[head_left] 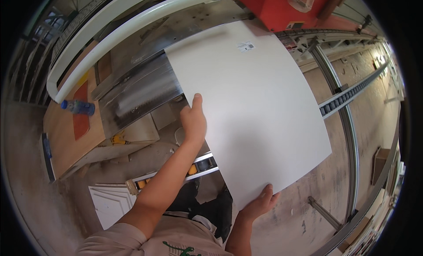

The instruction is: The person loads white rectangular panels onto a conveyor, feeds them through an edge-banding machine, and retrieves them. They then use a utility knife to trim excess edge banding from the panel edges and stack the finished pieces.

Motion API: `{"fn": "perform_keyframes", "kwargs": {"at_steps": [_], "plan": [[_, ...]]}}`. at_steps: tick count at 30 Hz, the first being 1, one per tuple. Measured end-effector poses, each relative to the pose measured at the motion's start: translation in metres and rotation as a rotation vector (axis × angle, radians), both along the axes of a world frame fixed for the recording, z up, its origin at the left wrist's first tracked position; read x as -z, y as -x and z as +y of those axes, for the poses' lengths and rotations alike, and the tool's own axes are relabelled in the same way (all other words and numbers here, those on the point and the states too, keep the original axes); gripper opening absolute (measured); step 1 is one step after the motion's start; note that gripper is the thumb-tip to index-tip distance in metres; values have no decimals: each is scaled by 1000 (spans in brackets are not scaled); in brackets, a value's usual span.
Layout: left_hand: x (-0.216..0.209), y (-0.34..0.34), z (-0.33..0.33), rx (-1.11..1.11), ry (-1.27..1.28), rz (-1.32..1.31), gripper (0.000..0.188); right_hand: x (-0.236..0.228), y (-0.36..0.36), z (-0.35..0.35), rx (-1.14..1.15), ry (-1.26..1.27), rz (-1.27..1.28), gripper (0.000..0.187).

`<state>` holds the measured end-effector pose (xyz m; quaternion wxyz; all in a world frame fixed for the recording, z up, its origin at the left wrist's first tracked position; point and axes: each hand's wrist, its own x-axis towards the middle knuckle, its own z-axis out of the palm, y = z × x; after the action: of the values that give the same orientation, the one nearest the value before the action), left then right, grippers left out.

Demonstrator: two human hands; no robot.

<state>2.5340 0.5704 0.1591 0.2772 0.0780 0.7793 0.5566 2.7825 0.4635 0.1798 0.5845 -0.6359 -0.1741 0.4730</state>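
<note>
A large white panel (260, 97) with a small printed label (246, 46) near its far end spans the middle of the view. Its far part lies over the dark metal machine bed (141, 88), and its near end reaches toward my body. My left hand (194, 119) grips the panel's left edge, thumb on top and fingers hidden beneath. At the near edge my right hand (261, 204) holds the panel the same way, with the thumb above and the other fingers mostly underneath.
A red machine housing (282, 11) stands beyond the panel. Roller rails (352, 97) run along the right. On the left, a blue-capped bottle (78, 107) lies on a wooden table (66, 128). White boards (108, 203) are stacked on the floor, and a curved white guard rail (128, 29) arches behind.
</note>
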Motion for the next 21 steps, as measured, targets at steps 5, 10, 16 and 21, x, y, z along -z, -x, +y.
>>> {"fn": "perform_keyframes", "kwargs": {"at_steps": [5, 10, 16, 21], "plan": [[-4, 1, 4, 0, -5, 74, 62, -3, 19, -14, -65, 71, -130, 55], [-6, 2, 3, 2, -1, 64, 62, 2, 23, -20, -18, 76, -24, 66], [0, -2, 3, -63, 43, 106, 59, 7, 11, -23, -111, 22, -17, 69], [0, -4, 14, 4, 12, 77, 60, 12, 8, -14, -70, -24, 35, 74]]}}
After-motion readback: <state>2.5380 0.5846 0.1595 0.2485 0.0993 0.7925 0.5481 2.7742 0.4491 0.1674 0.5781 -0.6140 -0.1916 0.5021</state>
